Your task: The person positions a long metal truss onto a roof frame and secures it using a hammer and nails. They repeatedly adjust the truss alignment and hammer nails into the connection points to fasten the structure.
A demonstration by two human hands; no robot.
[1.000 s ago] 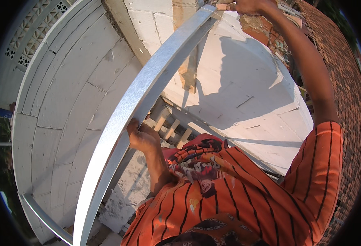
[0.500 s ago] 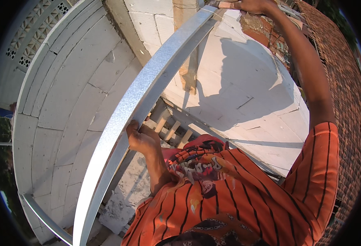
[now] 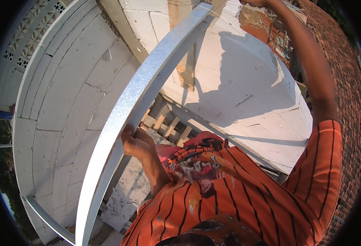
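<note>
A long galvanised steel channel [image 3: 141,80] runs diagonally from the lower edge up to a wooden post [image 3: 178,24] at top centre; the fisheye bends it into an arc. My left hand [image 3: 137,141] is wrapped on the channel's right flange, thumb at its side. My right hand [image 3: 254,3] is raised at the top edge, right of the channel's upper end, mostly cut off, so what its fingers hold is unclear. A thin string [image 3: 215,11] stretches from near that end.
White block walls [image 3: 65,74] stand left and right, the right one [image 3: 254,94] carrying my shadow. Below are wooden slats [image 3: 162,121] and a rough slab [image 3: 119,203]. Another metal bar [image 3: 45,217] lies lower left; roof tiles [image 3: 344,102] show at far right.
The channel's upper end and my left hand sit slightly further left in the view. My right hand has shifted up and is now mostly out of the picture.
</note>
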